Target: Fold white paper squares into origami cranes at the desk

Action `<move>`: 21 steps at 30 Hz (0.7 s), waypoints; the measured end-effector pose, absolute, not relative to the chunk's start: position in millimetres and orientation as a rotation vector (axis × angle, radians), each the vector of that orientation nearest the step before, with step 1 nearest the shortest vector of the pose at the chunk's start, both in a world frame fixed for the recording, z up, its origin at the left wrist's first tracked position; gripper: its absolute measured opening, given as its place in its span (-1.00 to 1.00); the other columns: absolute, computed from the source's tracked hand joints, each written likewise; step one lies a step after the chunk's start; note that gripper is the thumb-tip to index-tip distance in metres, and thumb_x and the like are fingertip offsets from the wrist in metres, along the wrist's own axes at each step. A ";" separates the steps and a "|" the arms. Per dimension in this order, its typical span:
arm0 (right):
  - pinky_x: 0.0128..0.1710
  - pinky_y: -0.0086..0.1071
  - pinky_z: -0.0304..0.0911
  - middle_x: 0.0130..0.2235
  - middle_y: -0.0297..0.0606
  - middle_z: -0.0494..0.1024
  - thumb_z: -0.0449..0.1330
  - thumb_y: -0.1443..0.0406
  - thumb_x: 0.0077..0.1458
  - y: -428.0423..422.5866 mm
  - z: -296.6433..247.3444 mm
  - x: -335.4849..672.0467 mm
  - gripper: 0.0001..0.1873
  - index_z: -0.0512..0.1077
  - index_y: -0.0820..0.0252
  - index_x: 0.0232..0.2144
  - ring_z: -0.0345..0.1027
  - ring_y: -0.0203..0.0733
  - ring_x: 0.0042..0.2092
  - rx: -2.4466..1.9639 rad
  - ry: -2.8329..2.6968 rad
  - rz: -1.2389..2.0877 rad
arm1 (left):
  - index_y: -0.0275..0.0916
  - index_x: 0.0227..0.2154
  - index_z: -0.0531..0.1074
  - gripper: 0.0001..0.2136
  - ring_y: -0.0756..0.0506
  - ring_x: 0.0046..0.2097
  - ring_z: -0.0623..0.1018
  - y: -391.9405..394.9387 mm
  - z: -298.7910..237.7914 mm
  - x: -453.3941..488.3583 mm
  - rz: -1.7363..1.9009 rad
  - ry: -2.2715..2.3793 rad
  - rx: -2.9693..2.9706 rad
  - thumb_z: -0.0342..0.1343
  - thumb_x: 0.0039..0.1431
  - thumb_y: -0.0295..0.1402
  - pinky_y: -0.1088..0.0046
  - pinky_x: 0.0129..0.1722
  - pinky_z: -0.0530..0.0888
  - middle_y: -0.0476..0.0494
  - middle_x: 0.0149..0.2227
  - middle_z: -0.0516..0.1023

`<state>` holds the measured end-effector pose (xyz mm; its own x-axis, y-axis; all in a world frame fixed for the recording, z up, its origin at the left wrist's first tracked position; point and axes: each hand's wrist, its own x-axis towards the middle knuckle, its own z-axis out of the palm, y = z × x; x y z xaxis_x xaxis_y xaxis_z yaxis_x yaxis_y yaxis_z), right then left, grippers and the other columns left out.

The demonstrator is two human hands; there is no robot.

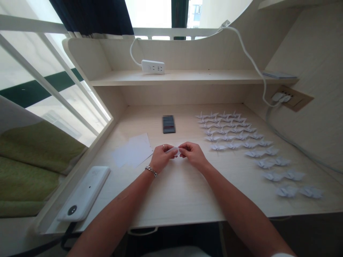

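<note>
Both hands meet over the middle of the pale wooden desk (174,185). The left hand (160,157) and the right hand (193,154) pinch with narrow fingers a small folded piece of white paper (174,150) between them. Rows of white folded paper cranes (241,139) lie at the right.

A home study nook: a pale wooden surface (174,192) with a built-in shelf (187,76) at twelve o'clock, a power strip (152,66) on it; a wall socket (292,97) at two o'clock; a green cushion (32,157) at nine o'clock; dark curtains (91,16) at eleven o'clock.
</note>
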<state>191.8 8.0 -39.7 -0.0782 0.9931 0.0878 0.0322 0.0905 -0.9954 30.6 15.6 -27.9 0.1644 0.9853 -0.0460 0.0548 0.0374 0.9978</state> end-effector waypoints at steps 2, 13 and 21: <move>-0.41 -0.38 0.32 -0.51 -0.32 0.50 0.25 0.18 -0.05 8.0 -40.0 192.4 -0.77 0.48 0.23 -0.38 0.39 -0.27 -0.47 -1.140 -1.352 1.178 | -0.32 -0.50 0.51 -0.76 -0.04 -0.46 0.54 16.5 -27.7 30.9 1.019 1.172 1.348 0.31 -0.12 -0.23 0.47 -0.43 0.46 -0.10 -0.53 0.56; -0.46 -0.41 0.28 -0.51 -0.33 0.49 0.23 0.22 -0.05 9.8 -38.6 189.6 -0.83 0.45 0.22 -0.44 0.37 -0.28 -0.50 -1.210 -1.398 1.193 | -0.26 -0.54 0.55 -0.76 -0.06 -0.45 0.53 22.8 -30.1 30.1 0.961 1.127 1.378 0.23 -0.03 -0.16 0.47 -0.46 0.49 -0.10 -0.52 0.56; -0.42 -0.40 0.29 -0.52 -0.33 0.52 0.22 0.25 -0.02 12.2 -41.9 176.1 -0.79 0.52 0.18 -0.29 0.39 -0.25 -0.47 -1.250 -1.507 1.031 | -0.29 -0.41 0.54 -0.73 -0.04 -0.42 0.55 18.2 -33.9 16.3 1.091 1.133 1.271 0.35 -0.18 -0.24 0.45 -0.41 0.51 -0.12 -0.42 0.60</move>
<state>176.1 12.2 -41.9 -0.0882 0.9883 0.1247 0.2421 0.1427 -0.9597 16.3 18.2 -33.9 0.1314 0.9912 -0.0169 0.0205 0.0143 0.9997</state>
